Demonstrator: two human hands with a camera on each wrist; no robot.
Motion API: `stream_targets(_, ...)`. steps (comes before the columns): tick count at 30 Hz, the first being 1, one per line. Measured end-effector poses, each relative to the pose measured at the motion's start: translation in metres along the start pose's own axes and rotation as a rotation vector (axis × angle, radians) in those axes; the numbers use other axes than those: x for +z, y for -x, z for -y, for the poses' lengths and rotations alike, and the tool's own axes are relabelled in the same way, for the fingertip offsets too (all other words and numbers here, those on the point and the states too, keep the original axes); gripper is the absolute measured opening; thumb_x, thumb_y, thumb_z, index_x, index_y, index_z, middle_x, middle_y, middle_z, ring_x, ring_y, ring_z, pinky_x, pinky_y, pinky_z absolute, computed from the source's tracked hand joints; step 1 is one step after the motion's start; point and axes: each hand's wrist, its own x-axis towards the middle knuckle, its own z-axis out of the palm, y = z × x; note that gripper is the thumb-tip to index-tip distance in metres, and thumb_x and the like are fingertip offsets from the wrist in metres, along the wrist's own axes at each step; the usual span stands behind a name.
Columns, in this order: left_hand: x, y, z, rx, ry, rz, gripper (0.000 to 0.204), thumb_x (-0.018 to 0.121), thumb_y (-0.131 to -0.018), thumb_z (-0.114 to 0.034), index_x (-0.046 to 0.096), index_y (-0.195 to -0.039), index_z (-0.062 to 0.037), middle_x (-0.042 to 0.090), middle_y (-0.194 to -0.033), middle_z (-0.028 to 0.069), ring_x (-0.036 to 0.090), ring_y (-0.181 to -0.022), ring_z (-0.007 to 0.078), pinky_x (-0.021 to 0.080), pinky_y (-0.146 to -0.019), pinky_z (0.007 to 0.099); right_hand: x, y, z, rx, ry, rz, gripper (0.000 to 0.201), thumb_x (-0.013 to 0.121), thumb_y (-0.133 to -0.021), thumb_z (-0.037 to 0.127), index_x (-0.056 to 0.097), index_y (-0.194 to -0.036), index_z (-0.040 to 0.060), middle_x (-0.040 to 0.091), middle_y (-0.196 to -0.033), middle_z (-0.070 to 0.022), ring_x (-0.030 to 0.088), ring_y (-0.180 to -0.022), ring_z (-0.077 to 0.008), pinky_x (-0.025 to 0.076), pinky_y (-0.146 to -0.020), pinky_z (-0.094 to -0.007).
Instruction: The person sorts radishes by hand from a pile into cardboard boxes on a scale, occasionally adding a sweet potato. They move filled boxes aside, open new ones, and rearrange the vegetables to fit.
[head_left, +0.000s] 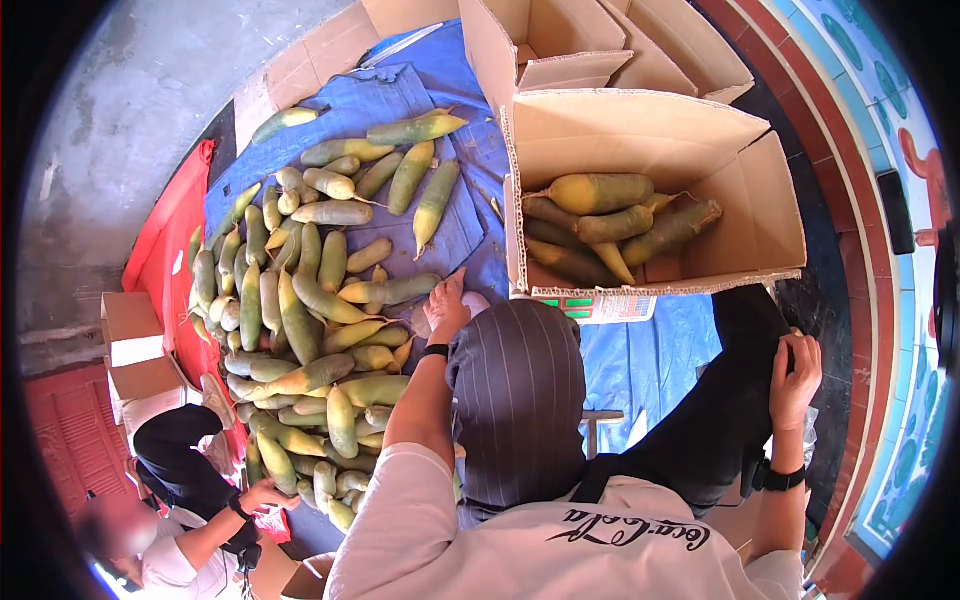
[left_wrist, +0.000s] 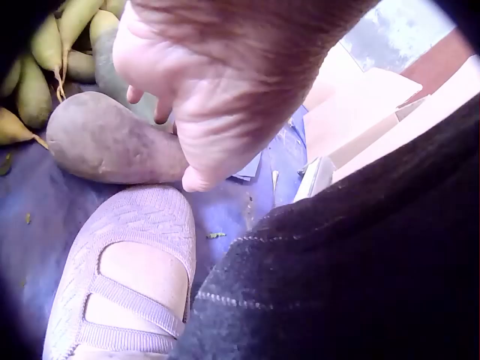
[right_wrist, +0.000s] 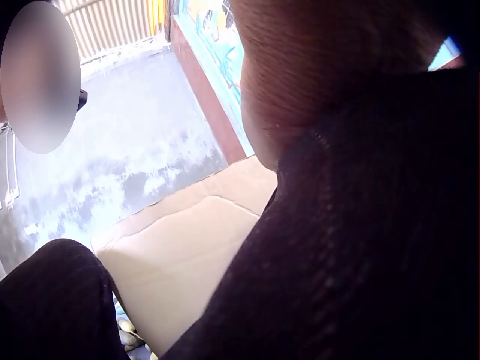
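Observation:
My left hand reaches down at the right edge of a pile of green radishes. In the left wrist view it overlaps the narrow end of a greyish radish, thumb near that radish's lower edge and two fingertips by its upper edge. Another green radish lies with its end right at the hand in the head view. Whether the fingers grip either one, I cannot tell. On the right knee rests my right hand, fingers loosely bent and holding nothing. Its fingers are hidden in the right wrist view.
An open cardboard box holding several radishes stands ahead on the right, more boxes behind it. Blue sheeting lies under the pile. A second person's hand touches the pile at lower left. A shoe sits beside the greyish radish.

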Motion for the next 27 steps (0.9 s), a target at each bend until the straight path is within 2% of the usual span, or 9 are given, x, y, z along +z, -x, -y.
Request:
stream_targets(7,-0.017,-0.018,-0.022,-0.125,-0.174,0.062,0.041,0.053,-0.087,-0.018,0.043,-0.127,-0.0163,0.050,-0.122,0.0105,0.049,-0.115,0.0283,0.044,-0.092,0.0433,0.000,-0.007,0.006,0.093,-0.008,0.066,0.003,0.057,-0.079,-0.003,0.057,-0.082,-0.0014,0.054,-0.078,-0.0156,0.054,-0.076,-0.0349,0.045,-0.069,-0.0399)
stream_targets(12,-0.021,-0.026,-0.018,-0.067,-0.329,0.061,0.040,0.043,-0.095,-0.042,0.047,-0.119,-0.0103,0.054,-0.110,0.0110,0.054,-0.106,0.0292,0.048,-0.085,0.0419,-0.003,-0.012,0.008,0.117,-0.002,0.092,0.003,0.057,-0.079,-0.003,0.057,-0.082,-0.0016,0.054,-0.078,-0.0156,0.054,-0.074,-0.0342,0.044,-0.068,-0.0395)
stream_targets(17,-0.013,-0.011,-0.009,-0.173,-0.187,0.122,0.042,0.043,-0.094,-0.047,0.044,-0.111,-0.0079,0.059,-0.102,0.0175,0.059,-0.099,0.0358,0.051,-0.076,0.0464,-0.004,-0.016,0.011,0.106,-0.024,0.081,0.003,0.058,-0.079,-0.002,0.057,-0.082,-0.0008,0.054,-0.078,-0.0153,0.054,-0.075,-0.0340,0.044,-0.068,-0.0397)
stream_targets(19,-0.010,-0.001,0.008,0.030,-0.106,0.020,0.045,0.043,-0.094,-0.047,0.044,-0.111,-0.0053,0.061,-0.100,0.0201,0.060,-0.095,0.0401,0.051,-0.076,0.0481,-0.005,-0.015,0.012,0.130,-0.032,0.089,0.003,0.057,-0.080,-0.002,0.057,-0.083,-0.0014,0.054,-0.078,-0.0159,0.054,-0.075,-0.0344,0.044,-0.069,-0.0394)
stream_targets(21,-0.002,0.002,0.030,0.070,-0.101,-0.013,0.046,0.049,-0.092,-0.043,0.043,-0.112,-0.0024,0.061,-0.099,0.0210,0.062,-0.091,0.0392,0.051,-0.077,0.0473,-0.007,-0.013,0.010,0.157,-0.040,0.095,0.003,0.057,-0.081,-0.002,0.057,-0.084,-0.0020,0.053,-0.078,-0.0164,0.053,-0.076,-0.0348,0.044,-0.070,-0.0392)
stream_targets(23,-0.003,0.004,0.061,-0.107,0.197,0.094,0.049,0.063,-0.085,-0.037,0.042,-0.110,-0.0005,0.062,-0.094,0.0207,0.063,-0.086,0.0367,0.052,-0.075,0.0456,-0.006,-0.011,0.009,0.108,-0.041,0.048,0.004,0.059,-0.079,0.000,0.057,-0.082,0.0008,0.055,-0.078,-0.0146,0.054,-0.076,-0.0339,0.044,-0.068,-0.0405)
stream_targets(24,0.034,0.007,0.108,-0.094,0.185,0.083,0.049,0.063,-0.085,-0.037,0.042,-0.110,-0.0005,0.062,-0.094,0.0207,0.063,-0.086,0.0367,0.052,-0.075,0.0456,-0.008,-0.012,0.011,0.085,-0.035,0.024,0.005,0.060,-0.078,0.000,0.057,-0.082,0.0010,0.054,-0.077,-0.0137,0.054,-0.077,-0.0333,0.044,-0.068,-0.0404)
stream_targets(26,0.069,-0.032,0.190,0.162,0.400,-0.311,0.050,0.077,-0.073,-0.022,0.043,-0.103,-0.0015,0.062,-0.085,0.0145,0.063,-0.079,0.0282,0.052,-0.072,0.0392,-0.008,-0.009,0.008,0.102,-0.062,0.007,0.006,0.060,-0.077,0.000,0.057,-0.082,0.0012,0.054,-0.077,-0.0132,0.054,-0.077,-0.0330,0.043,-0.068,-0.0401)
stream_targets(27,0.017,0.007,0.163,0.175,0.389,-0.318,0.050,0.077,-0.073,-0.022,0.043,-0.103,-0.0015,0.062,-0.085,0.0145,0.063,-0.079,0.0282,0.052,-0.072,0.0392,-0.008,-0.007,0.007,0.104,-0.083,0.003,0.006,0.060,-0.077,-0.001,0.057,-0.082,0.0014,0.053,-0.076,-0.0127,0.054,-0.076,-0.0327,0.043,-0.068,-0.0399)
